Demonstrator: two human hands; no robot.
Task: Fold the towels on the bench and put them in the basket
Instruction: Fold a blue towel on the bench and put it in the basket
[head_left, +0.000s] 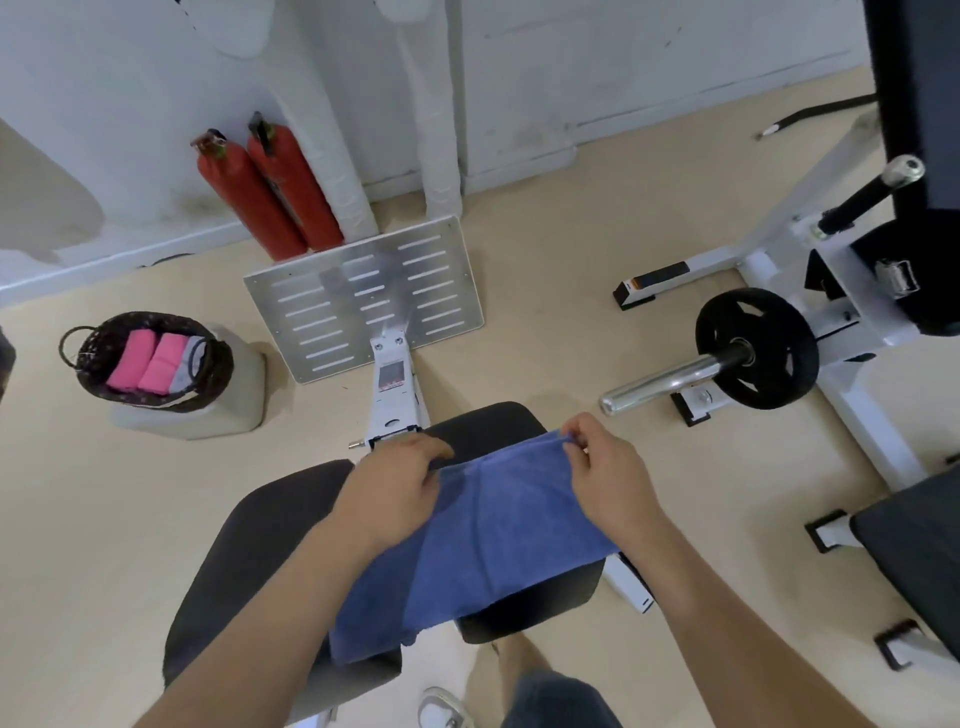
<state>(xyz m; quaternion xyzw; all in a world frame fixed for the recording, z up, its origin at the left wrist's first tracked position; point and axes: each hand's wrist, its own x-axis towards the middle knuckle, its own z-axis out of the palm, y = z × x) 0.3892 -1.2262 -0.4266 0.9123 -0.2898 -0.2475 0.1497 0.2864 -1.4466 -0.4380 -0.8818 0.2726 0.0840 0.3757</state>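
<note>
A blue towel (493, 540) lies spread over the black padded bench (249, 561), draping off its near edge. My left hand (395, 483) pinches the towel's far left corner. At the far right corner my right hand (602, 467) pinches the cloth and lifts it slightly. A dark woven basket (98, 338) stands on a pale block at the left and holds two folded pink towels (148, 361) and a grey one (188, 358).
A metal footplate (363, 296) stands past the bench. Two red fire extinguishers (270, 192) lean at the wall. A barbell sleeve with a black weight plate (756, 348) and a white frame are on the right. Another black pad (919, 551) is at far right.
</note>
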